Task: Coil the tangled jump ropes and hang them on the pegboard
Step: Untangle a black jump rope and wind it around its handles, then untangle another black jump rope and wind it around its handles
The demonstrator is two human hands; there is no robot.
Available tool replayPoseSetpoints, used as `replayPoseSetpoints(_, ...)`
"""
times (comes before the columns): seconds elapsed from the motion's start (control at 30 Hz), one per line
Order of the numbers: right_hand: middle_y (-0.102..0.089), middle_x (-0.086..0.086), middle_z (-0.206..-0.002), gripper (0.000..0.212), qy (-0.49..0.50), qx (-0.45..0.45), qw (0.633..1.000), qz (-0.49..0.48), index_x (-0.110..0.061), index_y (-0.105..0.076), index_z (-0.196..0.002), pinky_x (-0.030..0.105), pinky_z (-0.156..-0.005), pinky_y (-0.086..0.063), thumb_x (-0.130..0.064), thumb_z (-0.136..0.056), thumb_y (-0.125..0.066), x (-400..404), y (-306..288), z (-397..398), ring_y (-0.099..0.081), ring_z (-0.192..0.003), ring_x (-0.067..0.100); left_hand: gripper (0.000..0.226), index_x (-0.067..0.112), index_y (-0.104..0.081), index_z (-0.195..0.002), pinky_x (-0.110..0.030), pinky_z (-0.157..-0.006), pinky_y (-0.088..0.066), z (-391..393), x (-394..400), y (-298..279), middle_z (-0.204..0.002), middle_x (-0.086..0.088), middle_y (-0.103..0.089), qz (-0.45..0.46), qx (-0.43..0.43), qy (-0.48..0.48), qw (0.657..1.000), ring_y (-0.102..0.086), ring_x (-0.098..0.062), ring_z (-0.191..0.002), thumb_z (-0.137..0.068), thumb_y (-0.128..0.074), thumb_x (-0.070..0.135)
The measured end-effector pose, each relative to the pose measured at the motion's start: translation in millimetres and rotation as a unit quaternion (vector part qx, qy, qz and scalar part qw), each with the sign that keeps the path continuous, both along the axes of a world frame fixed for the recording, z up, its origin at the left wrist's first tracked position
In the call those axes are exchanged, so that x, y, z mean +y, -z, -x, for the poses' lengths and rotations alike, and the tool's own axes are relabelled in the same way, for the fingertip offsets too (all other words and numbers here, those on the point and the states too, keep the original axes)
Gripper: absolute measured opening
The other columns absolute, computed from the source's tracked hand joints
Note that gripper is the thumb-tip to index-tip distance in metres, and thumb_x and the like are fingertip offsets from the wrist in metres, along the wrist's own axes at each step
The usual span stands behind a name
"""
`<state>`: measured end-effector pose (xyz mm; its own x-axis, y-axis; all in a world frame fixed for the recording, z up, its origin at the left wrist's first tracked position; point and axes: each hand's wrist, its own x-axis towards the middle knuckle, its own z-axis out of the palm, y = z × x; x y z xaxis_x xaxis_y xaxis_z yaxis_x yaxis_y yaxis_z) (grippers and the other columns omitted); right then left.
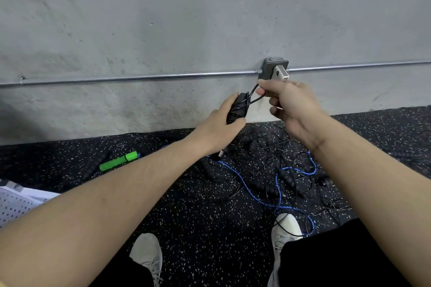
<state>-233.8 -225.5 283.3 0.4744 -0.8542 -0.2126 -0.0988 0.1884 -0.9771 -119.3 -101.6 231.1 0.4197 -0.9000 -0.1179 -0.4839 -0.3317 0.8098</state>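
My left hand (221, 123) grips black ribbed jump-rope handles (238, 107) with thin black cord wound around them. My right hand (291, 102) pinches a loop of that black cord (255, 94) just right of the handles, in front of the wall. On the speckled floor below lies a tangle of black cords and ribbed black handles (286, 177), crossed by a blue rope (251, 191). A green handle (119, 161) lies to the left beside another black handle (94, 166). A corner of white pegboard (14, 207) shows at the left edge.
A concrete wall stands ahead, with a metal conduit pipe (140, 77) and a junction box (275, 70) with an open flap. My white shoes (147, 256) (285, 228) stand on the black speckled rubber floor (191, 216), the right one among the cords.
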Motion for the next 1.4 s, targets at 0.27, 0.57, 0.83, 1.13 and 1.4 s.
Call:
replayPoseSetpoints(0.27, -0.068, -0.006, -0.100, 0.021, -0.057, -0.014, 0.998, -0.033, -0.028, -0.068, -0.097, 0.023, -0.057, -0.047, -0.042, -0.085, -0.078, 3.6, 5.8, -2.9, -0.053, -0.075, 0.012, 0.067, 0.043, -0.022, -0.157, -0.027, -0.101, -0.041, -5.3, 14.0, -15.5, -0.127, 0.026, -0.050, 0.064, 0.086, -0.079, 0.991, -0.057, -0.004, -0.113, -0.100, -0.058, 0.046)
replayPoseSetpoints(0.57, -0.075, 0.001, -0.105, 0.030, -0.160, 0.049, 0.985, -0.043, -0.022, -0.064, -0.120, 0.026, -0.057, -0.051, -0.042, -0.100, -0.058, 35.5, 8.7, -9.9, -0.060, -0.075, 0.014, 0.083, 0.041, -0.025, -0.155, -0.036, -0.096, -0.055, -21.6, 48.4, -29.4, -0.107, 0.009, -0.068, 0.086, 0.133, -0.188, 0.969, -0.072, -0.012, -0.094, -0.089, -0.076, 0.041)
replayPoseSetpoints(0.83, -0.074, 0.004, -0.104, 0.021, -0.259, 0.084, 0.962, 0.031, -0.020, -0.067, -0.118, 0.023, -0.055, -0.048, -0.028, -0.101, -0.057, 78.6, 19.0, -40.7, -0.060, -0.067, 0.012, 0.082, 0.030, -0.035, -0.151, -0.031, -0.083, -0.057, -84.7, 110.5, -28.7, -0.109, 0.001, -0.069, 0.066, 0.128, -0.252, 0.957, -0.072, -0.014, -0.091, -0.085, -0.083, 0.027)
replayPoseSetpoints(1.13, -0.073, 0.009, -0.105, 0.018, -0.390, 0.195, 0.895, 0.091, -0.020, -0.063, -0.119, 0.026, -0.058, -0.050, -0.020, -0.103, -0.054, 126.7, 104.9, -98.7, -0.061, -0.070, 0.014, 0.082, 0.032, -0.043, -0.146, -0.039, -0.094, -0.056, -148.8, 194.5, 78.5, -0.122, 0.001, -0.067, -0.029, 0.138, -0.309, 0.940, -0.069, -0.021, -0.103, -0.078, -0.088, 0.022)
replayPoseSetpoints(1.4, -0.074, 0.003, -0.100, 0.021, -0.440, 0.249, 0.862, 0.025, -0.021, -0.063, -0.121, 0.027, -0.060, -0.050, -0.024, -0.104, -0.052, 161.4, 204.4, -142.6, -0.062, -0.073, 0.013, 0.091, 0.024, -0.035, -0.151, -0.034, -0.105, -0.045, -159.6, 249.1, 210.5, -0.133, 0.000, -0.056, -0.115, 0.133, -0.334, 0.926, -0.056, -0.021, -0.120, -0.078, -0.087, 0.014)
